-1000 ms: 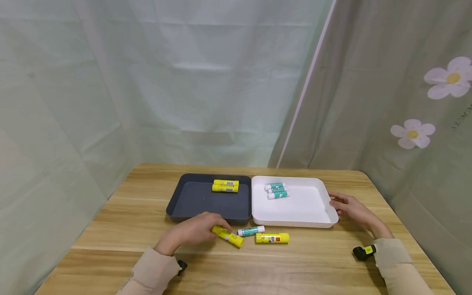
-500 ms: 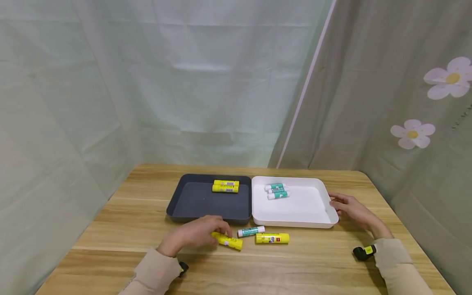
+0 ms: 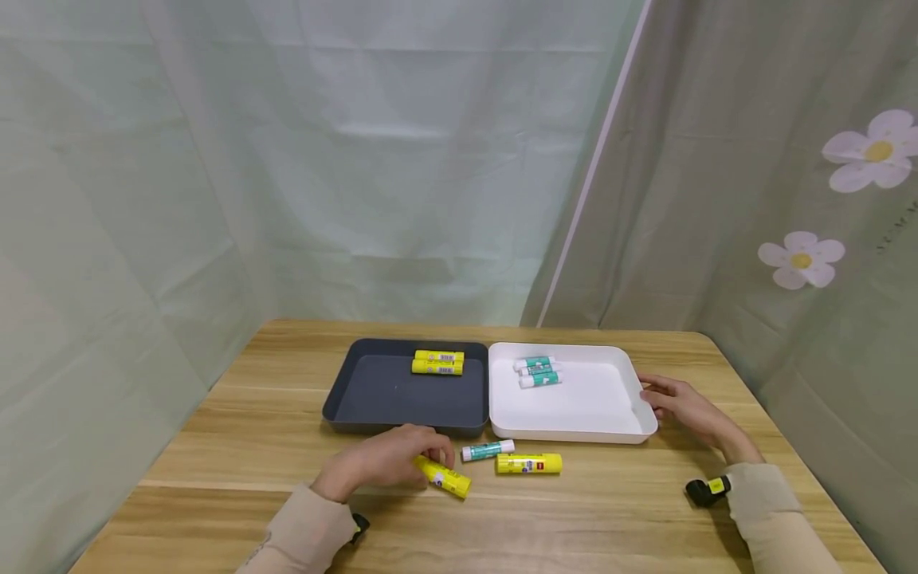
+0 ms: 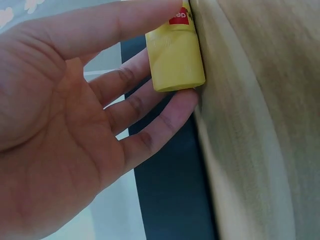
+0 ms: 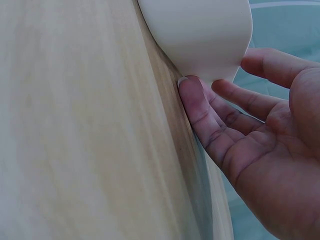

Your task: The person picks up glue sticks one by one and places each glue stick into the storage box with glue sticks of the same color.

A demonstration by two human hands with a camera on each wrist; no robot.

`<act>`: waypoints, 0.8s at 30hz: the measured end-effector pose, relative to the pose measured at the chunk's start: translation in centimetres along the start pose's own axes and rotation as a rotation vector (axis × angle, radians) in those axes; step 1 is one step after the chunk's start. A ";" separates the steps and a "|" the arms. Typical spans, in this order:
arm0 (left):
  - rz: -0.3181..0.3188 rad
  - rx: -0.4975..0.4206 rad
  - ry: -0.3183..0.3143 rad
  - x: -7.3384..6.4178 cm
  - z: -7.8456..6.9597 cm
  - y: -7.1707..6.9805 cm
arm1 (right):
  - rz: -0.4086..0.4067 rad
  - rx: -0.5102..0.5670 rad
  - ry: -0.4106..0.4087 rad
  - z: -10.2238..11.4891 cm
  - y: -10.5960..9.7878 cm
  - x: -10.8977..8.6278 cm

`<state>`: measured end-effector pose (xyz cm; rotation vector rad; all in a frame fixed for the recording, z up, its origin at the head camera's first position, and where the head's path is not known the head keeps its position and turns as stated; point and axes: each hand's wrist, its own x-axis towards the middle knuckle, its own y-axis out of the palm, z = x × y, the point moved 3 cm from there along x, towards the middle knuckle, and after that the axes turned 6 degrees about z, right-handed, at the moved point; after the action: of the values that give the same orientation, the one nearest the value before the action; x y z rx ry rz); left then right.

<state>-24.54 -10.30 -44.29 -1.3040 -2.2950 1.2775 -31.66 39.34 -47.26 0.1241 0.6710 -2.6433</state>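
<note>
My left hand (image 3: 390,458) pinches a yellow glue stick (image 3: 448,480) between thumb and fingers, in front of the dark grey tray (image 3: 337,391). In the left wrist view the thumb lies over the yellow glue stick (image 4: 177,62) and the fingertips are behind it. At the white tray's (image 3: 574,434) right end, my right hand (image 3: 692,410) touches the wall with loosely extended fingers. The right wrist view has those fingertips (image 5: 192,95) at the white tray's corner (image 5: 200,37). A white-and-green glue stick (image 3: 488,450) and another yellow glue stick (image 3: 529,464) lie on the table near my left hand.
The two trays stand side by side on the wooden table (image 3: 559,526). Two yellow glue sticks (image 3: 438,367) lie in the dark tray's back right. Three small white-and-green glue sticks (image 3: 539,371) are in the white tray's back left. A curtain (image 3: 430,159) hangs behind.
My left hand and its yellow glue stick have moved slightly toward the table's front, and the stick's angle has shifted. The right hand and both trays have stayed in place.
</note>
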 end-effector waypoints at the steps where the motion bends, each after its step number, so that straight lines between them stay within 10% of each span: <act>1: 0.001 -0.002 -0.004 0.0 0.0 0.0 | 0.000 0.001 0.000 0.0 0.0 0.0; 24: -0.014 -0.086 0.046 -0.5 0.0 -1.5 | -0.002 -0.001 0.005 0.1 0.0 0.0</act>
<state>-25.19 -11.03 -43.08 -1.3281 -2.3469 1.1441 -31.66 39.25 -47.17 0.1304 0.6747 -2.6452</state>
